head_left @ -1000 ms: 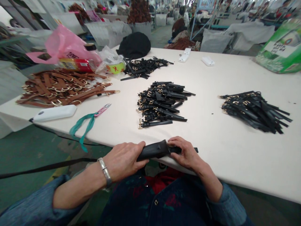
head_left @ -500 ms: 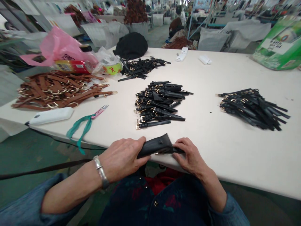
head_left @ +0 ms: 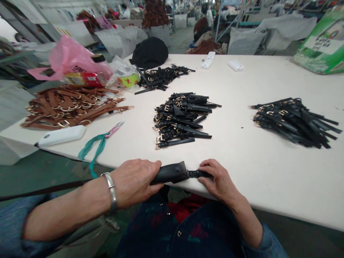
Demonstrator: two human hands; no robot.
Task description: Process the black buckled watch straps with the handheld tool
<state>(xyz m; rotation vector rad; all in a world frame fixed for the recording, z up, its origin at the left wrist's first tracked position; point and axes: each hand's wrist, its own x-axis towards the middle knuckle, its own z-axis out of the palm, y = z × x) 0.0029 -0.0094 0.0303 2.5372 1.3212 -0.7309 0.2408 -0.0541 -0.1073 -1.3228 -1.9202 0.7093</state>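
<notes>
The wide black strap point(head_left: 170, 173) has moved leftward since before; I see the left hand point(head_left: 135, 183) gripping it; the right hand point(head_left: 218, 180) pinches a narrow black strap point(head_left: 194, 174).

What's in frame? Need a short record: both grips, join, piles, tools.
Left grip: holding wide black piece
Right grip: holding narrow strap
Join: strap meets the piece's end; fastening unclear
Black piles: middle pile, right pile, far pile
Brown pile: left
Tools: pink snips, near brown pile
</notes>
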